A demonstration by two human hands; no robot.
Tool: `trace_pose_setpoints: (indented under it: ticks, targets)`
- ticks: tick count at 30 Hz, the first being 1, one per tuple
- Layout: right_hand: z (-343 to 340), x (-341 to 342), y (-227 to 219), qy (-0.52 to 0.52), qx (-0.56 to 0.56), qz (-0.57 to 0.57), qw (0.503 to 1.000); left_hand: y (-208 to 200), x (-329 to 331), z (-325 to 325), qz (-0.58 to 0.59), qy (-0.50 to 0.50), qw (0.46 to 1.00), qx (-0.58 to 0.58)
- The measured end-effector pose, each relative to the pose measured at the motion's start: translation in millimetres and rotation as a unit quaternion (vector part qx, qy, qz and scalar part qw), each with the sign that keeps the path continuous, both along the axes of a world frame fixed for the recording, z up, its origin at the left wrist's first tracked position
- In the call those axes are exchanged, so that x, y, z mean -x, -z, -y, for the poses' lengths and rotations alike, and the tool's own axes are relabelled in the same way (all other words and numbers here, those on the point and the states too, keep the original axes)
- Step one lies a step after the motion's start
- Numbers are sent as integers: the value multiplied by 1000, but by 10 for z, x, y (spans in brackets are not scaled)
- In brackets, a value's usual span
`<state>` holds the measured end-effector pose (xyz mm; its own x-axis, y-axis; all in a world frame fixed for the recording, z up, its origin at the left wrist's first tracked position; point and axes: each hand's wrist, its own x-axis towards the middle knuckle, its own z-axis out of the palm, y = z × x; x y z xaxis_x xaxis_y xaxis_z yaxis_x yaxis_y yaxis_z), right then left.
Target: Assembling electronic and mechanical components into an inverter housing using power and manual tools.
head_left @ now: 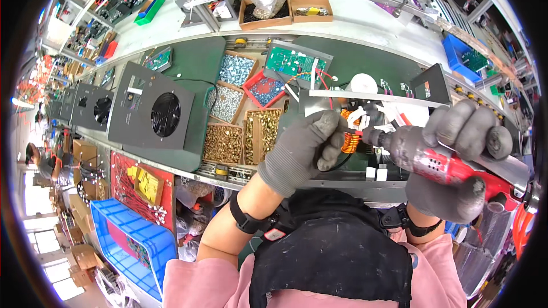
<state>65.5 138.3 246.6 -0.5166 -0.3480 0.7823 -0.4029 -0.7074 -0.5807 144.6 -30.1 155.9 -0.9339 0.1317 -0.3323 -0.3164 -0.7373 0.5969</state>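
My right hand (468, 142), in a grey glove, grips a red and grey pneumatic screwdriver (422, 157) held almost level, its nose pointing left. In a matching glove, my left hand (302, 148) has its fingers pinched together by the tool's tip; what they hold is hidden. Both hands are over an open dark metal housing (337, 183). Inside it a coil of orange copper wire (350, 141) sits right by the left fingertips, among white and black wires. A white roll (363, 84) lies at the housing's far side.
Left of the housing stand open boxes of brass fasteners (262, 131) and silver fasteners (227, 102), plus a red tray (265, 89). Behind them lies a green circuit board (294, 61). Dark fan housings (151, 108) line the bench leftward. A blue crate (128, 239) stands lower left; orange hoses (520, 228) hang right.
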Motion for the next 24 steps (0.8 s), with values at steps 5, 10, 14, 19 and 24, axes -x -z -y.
trace_pose_setpoints:
  ticks: [5, 10, 14, 19, 24]
  targets:
    - [79, -21, 127, -8, 38, 10, 999, 5, -174, -200, 24, -49, 997, 52]
    - [144, -108, 156, -42, -5, 13, 999, -28, -432, -216, 27, -107, 991, 80]
    - [394, -199, 235, -103, -11, -23, 994, -55, -662, -64, 76, -125, 973, 181]
    - [774, -613, 328, -179, -33, 0, 983, -6, -1089, 239, 73, -147, 957, 241]
    - [1272, -1024, 351, -109, -65, -48, 991, 101, -1507, 777, 69, -136, 968, 197]
